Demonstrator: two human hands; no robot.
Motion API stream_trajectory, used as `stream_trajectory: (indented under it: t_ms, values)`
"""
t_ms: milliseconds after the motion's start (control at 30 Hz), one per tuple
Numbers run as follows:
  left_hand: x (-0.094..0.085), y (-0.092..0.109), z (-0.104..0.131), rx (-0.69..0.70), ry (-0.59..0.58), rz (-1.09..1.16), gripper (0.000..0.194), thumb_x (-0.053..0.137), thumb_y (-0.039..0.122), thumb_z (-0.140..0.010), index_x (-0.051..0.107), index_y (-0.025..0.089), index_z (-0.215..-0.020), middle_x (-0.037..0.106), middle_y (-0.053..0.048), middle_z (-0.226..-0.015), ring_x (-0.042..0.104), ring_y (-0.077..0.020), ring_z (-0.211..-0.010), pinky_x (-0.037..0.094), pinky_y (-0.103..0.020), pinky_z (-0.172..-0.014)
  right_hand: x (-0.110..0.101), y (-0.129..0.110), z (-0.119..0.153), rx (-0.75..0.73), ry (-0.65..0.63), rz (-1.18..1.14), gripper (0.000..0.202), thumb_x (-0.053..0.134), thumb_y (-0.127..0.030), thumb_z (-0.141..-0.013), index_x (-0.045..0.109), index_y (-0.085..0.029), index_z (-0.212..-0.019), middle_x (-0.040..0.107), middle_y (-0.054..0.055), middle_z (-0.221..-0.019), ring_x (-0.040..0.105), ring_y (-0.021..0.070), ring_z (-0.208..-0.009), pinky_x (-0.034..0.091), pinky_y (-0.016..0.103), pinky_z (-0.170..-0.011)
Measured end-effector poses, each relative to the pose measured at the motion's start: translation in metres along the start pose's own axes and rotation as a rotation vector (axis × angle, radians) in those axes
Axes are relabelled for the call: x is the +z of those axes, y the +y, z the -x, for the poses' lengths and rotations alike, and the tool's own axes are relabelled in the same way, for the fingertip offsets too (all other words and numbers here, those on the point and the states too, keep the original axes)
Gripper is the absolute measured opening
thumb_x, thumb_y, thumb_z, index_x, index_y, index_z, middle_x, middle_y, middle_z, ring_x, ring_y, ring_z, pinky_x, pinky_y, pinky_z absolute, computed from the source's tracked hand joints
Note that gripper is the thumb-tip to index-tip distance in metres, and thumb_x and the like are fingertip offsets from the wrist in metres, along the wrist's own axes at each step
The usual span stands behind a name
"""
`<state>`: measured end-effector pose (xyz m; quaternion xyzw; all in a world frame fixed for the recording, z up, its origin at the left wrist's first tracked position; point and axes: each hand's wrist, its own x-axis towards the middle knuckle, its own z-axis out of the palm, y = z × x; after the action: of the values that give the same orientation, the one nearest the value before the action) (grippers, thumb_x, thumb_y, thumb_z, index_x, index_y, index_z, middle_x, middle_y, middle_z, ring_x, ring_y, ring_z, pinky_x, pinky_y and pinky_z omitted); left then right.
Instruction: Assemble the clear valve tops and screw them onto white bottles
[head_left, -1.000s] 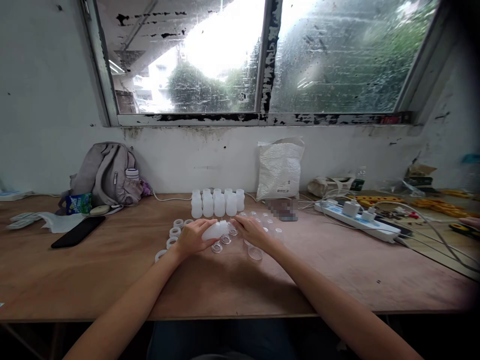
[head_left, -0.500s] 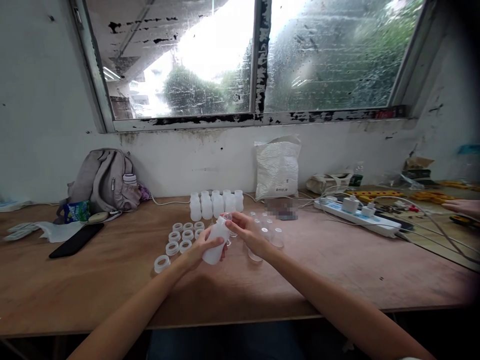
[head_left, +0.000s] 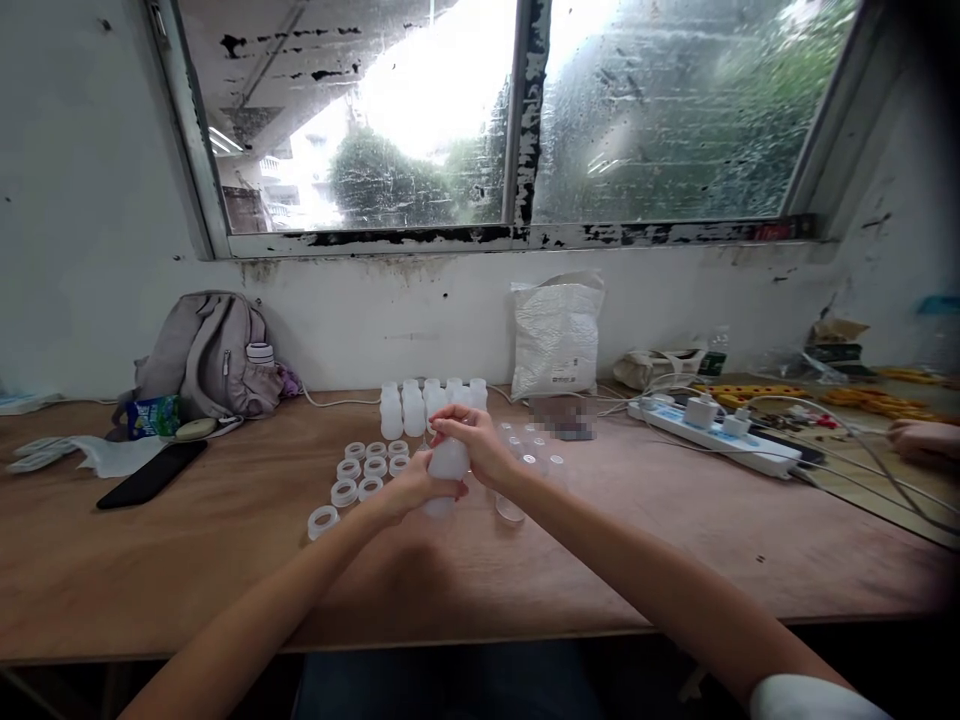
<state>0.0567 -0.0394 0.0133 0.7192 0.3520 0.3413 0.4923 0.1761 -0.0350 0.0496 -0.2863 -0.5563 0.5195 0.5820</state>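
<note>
At the near edge of the table [head_left: 187, 590], two bare forearms run in toward the middle. The left hand [head_left: 409, 492] wraps the lower body of one white bottle [head_left: 448, 470], fingers curled tight round it, holding it upright just above the wood. The right hand [head_left: 472, 440] sits on top of that bottle, fingertips pinched together at the neck; what they pinch is hidden.

Just right of the bottle, one clear cap [head_left: 510, 509] lies on the wood, with a loose scatter of more clear caps [head_left: 534, 452] behind it, too faint to count. Left of the hands, white rings [head_left: 365, 472]: I count seven, six in a cluster and one apart at the near left.

Further back, a row of white bottles [head_left: 414, 402] stands upright; about ten, partly hidden by the right hand. Behind those, one white bag [head_left: 556, 335] leans on the wall, its label too small to read.

Far left, one black phone [head_left: 151, 474] and one grey backpack [head_left: 204, 355]. Far right, one power strip [head_left: 720, 437] with plugs in it, and another person's hand [head_left: 924, 440] at the edge.
</note>
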Motion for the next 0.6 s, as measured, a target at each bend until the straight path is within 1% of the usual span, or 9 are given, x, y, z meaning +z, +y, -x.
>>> stream_trajectory:
  t_ms: [100, 167, 267, 367, 433, 533, 600]
  values:
    - [-0.002, 0.0, -0.009, 0.051, 0.152, -0.151, 0.021, 0.065, 0.019, -0.057, 0.055, 0.015, -0.075, 0.056, 0.002, -0.064, 0.051, -0.0115, -0.056, 0.04, -0.022, -0.05, 0.002, -0.001, -0.006, -0.036, 0.034, 0.035, 0.018, 0.064, -0.024, -0.06, 0.06, -0.016, -0.076, 0.056, -0.004, -0.049, 0.05, 0.009, -0.044, 0.036, 0.018, -0.042]
    - [-0.001, 0.001, -0.011, 0.084, 0.245, -0.255, 0.023, 0.066, 0.016, -0.054, 0.056, 0.015, -0.075, 0.056, 0.002, -0.064, 0.05, -0.0118, -0.056, 0.037, -0.022, -0.048, 0.004, -0.003, -0.007, -0.056, 0.053, 0.067, 0.022, 0.063, -0.024, -0.061, 0.06, -0.017, -0.081, 0.057, -0.004, -0.049, 0.048, 0.0087, -0.042, 0.035, 0.019, -0.041]
    - [0.002, 0.001, -0.008, 0.121, 0.358, -0.367, 0.03, 0.065, 0.015, -0.053, 0.057, 0.016, -0.083, 0.058, 0.002, -0.066, 0.051, -0.0136, -0.058, 0.035, -0.022, -0.048, 0.007, -0.004, -0.006, -0.103, 0.086, 0.109, 0.02, 0.062, -0.023, -0.062, 0.059, -0.017, -0.081, 0.057, -0.004, -0.049, 0.048, 0.0088, -0.041, 0.036, 0.019, -0.042]
    - [0.003, -0.002, -0.004, 0.165, 0.44, -0.456, 0.04, 0.063, 0.017, -0.057, 0.054, 0.018, -0.096, 0.062, 0.0, -0.073, 0.055, -0.0167, -0.062, 0.038, -0.024, -0.051, 0.012, 0.0, -0.006, -0.177, 0.087, 0.138, 0.015, 0.061, -0.023, -0.065, 0.057, -0.017, -0.079, 0.056, -0.004, -0.05, 0.05, 0.0097, -0.045, 0.038, 0.02, -0.046]
    - [0.0, -0.006, -0.002, 0.219, 0.488, -0.536, 0.041, 0.062, 0.021, -0.06, 0.051, 0.017, -0.1, 0.063, -0.002, -0.077, 0.058, -0.0188, -0.065, 0.04, -0.026, -0.054, 0.016, 0.005, -0.007, -0.215, 0.064, 0.158, 0.015, 0.06, -0.023, -0.067, 0.056, -0.018, -0.079, 0.056, -0.004, -0.051, 0.053, 0.0108, -0.049, 0.04, 0.021, -0.049]
    - [-0.009, -0.014, -0.001, 0.311, 0.551, -0.66, 0.043, 0.061, 0.023, -0.063, 0.047, 0.016, -0.104, 0.064, -0.005, -0.083, 0.06, -0.0208, -0.072, 0.043, -0.028, -0.059, 0.02, 0.008, -0.009, -0.275, 0.039, 0.261, 0.015, 0.059, -0.027, -0.071, 0.056, -0.018, -0.082, 0.056, -0.002, -0.058, 0.056, 0.0128, -0.059, 0.043, 0.024, -0.057]
    - [-0.018, -0.019, -0.002, 0.359, 0.587, -0.777, 0.043, 0.06, 0.024, -0.065, 0.045, 0.016, -0.104, 0.063, -0.007, -0.087, 0.06, -0.0219, -0.077, 0.045, -0.029, -0.063, 0.015, 0.002, -0.011, -0.334, -0.003, 0.412, 0.017, 0.058, -0.032, -0.073, 0.057, -0.018, -0.083, 0.06, 0.001, -0.07, 0.058, 0.0141, -0.069, 0.044, 0.025, -0.063]
